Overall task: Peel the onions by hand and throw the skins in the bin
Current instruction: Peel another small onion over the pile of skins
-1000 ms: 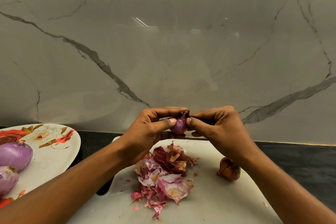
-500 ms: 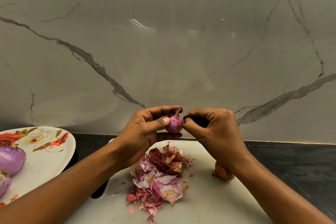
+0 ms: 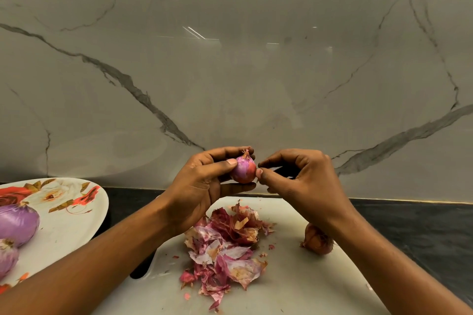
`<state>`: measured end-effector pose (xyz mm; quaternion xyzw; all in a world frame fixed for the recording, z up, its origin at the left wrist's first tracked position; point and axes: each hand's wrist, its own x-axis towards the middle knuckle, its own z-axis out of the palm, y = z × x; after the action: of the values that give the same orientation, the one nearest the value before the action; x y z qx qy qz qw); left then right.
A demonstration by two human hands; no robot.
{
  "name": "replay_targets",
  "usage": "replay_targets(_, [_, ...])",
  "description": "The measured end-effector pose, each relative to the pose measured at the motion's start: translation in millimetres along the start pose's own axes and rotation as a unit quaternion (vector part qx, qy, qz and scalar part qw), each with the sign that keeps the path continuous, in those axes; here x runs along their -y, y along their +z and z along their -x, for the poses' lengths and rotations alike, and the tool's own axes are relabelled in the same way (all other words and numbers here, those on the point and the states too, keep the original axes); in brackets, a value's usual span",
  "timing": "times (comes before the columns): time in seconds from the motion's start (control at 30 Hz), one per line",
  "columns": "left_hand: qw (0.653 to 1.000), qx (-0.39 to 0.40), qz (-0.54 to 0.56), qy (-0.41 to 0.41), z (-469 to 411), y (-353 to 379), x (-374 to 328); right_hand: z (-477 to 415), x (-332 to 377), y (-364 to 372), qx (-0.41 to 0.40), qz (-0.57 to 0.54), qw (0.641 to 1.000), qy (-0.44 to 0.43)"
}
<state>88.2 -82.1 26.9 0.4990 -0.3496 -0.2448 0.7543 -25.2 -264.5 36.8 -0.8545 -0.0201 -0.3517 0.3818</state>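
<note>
A small, partly peeled purple-red onion (image 3: 244, 170) is held up above the white cutting board (image 3: 294, 286). My left hand (image 3: 202, 186) grips it between thumb and fingers, stem tip pointing up. My right hand (image 3: 304, 181) is at the onion's right side, its thumb and forefinger pinching at the skin there. A pile of torn purple and brown skins (image 3: 225, 245) lies on the board below my hands. One unpeeled brown onion (image 3: 317, 239) sits on the board, partly hidden by my right wrist. No bin is in view.
A floral plate (image 3: 66, 215) at the left holds two peeled purple onions (image 3: 16, 222). Dark countertop (image 3: 409, 233) runs either side of the board. A marble wall (image 3: 230, 71) stands close behind.
My right hand's fingertips have slid from the onion's top down to its right side, showing more of the onion. My left hand keeps its grip.
</note>
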Motion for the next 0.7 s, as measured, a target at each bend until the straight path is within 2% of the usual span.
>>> replay_targets(0.1, [1.0,-0.001,0.003,-0.002,0.3,1.0,-0.6,0.0,1.9,-3.4,0.016,-0.036,0.999,0.003])
replay_targets(0.37, [1.0,0.0,-0.021,0.004,2.0,-0.1,-2.3,-2.2,1.1,-1.6,0.046,-0.028,0.998,-0.029])
replay_targets(0.7, [1.0,0.0,-0.024,-0.005,0.8,-0.4,-0.2,-1.8,-2.4,-0.4,0.033,-0.031,0.998,-0.046])
